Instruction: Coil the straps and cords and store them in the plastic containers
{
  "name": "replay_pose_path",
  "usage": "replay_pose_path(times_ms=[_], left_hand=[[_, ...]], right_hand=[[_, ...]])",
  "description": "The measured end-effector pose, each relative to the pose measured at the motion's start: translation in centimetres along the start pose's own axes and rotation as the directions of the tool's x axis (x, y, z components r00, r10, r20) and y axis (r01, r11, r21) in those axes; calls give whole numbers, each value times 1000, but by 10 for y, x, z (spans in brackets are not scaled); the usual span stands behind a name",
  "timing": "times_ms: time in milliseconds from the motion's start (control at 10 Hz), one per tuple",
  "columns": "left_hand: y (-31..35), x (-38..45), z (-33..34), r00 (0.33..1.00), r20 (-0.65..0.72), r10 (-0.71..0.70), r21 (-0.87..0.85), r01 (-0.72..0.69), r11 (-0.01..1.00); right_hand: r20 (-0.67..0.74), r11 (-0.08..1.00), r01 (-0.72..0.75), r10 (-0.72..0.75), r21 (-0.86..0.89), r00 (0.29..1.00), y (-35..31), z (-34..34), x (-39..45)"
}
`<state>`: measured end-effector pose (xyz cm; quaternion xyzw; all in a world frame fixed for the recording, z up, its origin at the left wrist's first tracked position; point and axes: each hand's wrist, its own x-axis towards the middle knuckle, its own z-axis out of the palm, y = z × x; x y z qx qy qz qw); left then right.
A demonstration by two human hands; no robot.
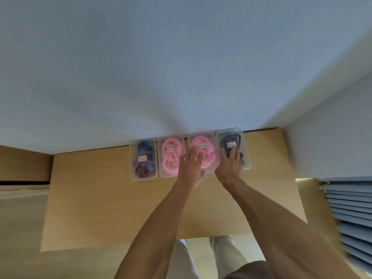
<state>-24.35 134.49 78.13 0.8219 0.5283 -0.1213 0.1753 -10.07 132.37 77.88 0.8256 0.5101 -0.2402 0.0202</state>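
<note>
Against a pale wall, four lidded clear containers sit in a row on a wooden table, already holding coiled cords. The left hand lies flat, fingers straight, on the pink-cord box; the right hand presses the black-strap box. Uneven pressure could leave a lid unlatched or pinch a cord.

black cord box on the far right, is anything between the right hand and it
Nothing visible stands between them. The right hand already rests on the lidded container holding the black cord, its fingers reaching to the label. The left hand lies on the neighbouring pink cord container, beside it, not across the way.
</note>
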Motion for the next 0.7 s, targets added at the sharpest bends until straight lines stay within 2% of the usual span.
replay_pose_path(times_ms=[100,300,400,500,600,700], left_hand=[[-6,-3,0,1000,-23,9,20,-9,1000],[-14,-9,0,998,-8,-67,12,67,998],[-16,-8,2,985,-40,-165,-45,164,986],[-18,-8,5,912,-35,-410,-70,407,911],[-30,-11,8,861,62,-505,-105,508,855],[-35,-25,3,882,-5,-472,-106,468,877]], right_hand=[[2,999,29,-29,-45,1000,-2,5,1],[-6,990,98,-99,-100,995,-18,1,3],[-30,985,82,-88,-154,996,-10,1,6],[-7,986,-31,30,-165,1000,-10,2,0],[38,986,-71,78,-154,996,-11,4,-6],[9,983,-58,61,-173,998,-15,-3,-11]])
